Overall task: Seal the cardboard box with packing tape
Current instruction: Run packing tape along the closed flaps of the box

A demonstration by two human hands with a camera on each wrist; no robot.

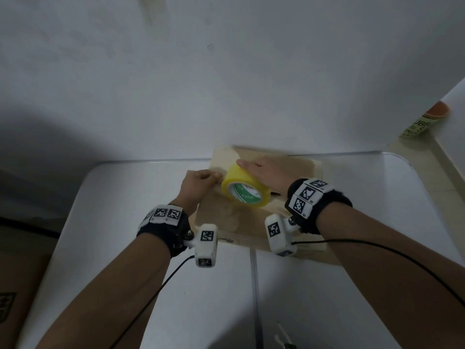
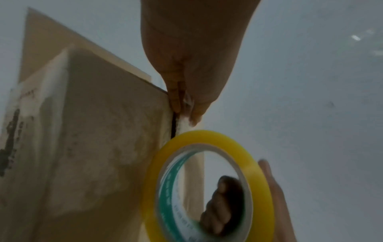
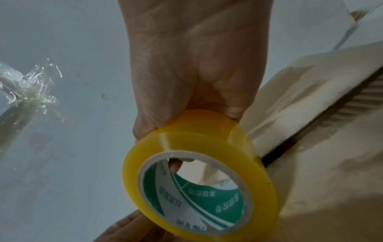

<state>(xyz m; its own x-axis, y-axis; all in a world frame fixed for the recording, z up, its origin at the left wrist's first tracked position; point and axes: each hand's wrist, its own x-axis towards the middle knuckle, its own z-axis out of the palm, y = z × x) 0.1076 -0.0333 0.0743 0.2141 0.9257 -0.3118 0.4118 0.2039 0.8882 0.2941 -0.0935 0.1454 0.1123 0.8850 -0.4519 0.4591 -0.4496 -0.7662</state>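
Observation:
A brown cardboard box (image 1: 254,222) lies on the white table (image 1: 352,285), against the back wall. The yellow roll of packing tape (image 1: 245,188) stands on edge on the box top near its left side. My right hand (image 1: 251,167) grips the roll from above, and in the right wrist view a fingertip (image 3: 175,165) shows through the core of the roll (image 3: 199,172). My left hand (image 1: 214,176) is at the box's left edge. In the left wrist view the left hand (image 2: 185,108) pinches the clear tape end (image 2: 184,121) just above the roll (image 2: 207,188).
A tube with an orange cap (image 1: 425,122) stands at the far right. Another cardboard carton (image 1: 15,298) sits low on the left, beside the table. A small tool (image 1: 284,338) lies near the table's front edge. A crumpled scrap of clear tape (image 3: 31,91) shows on the left.

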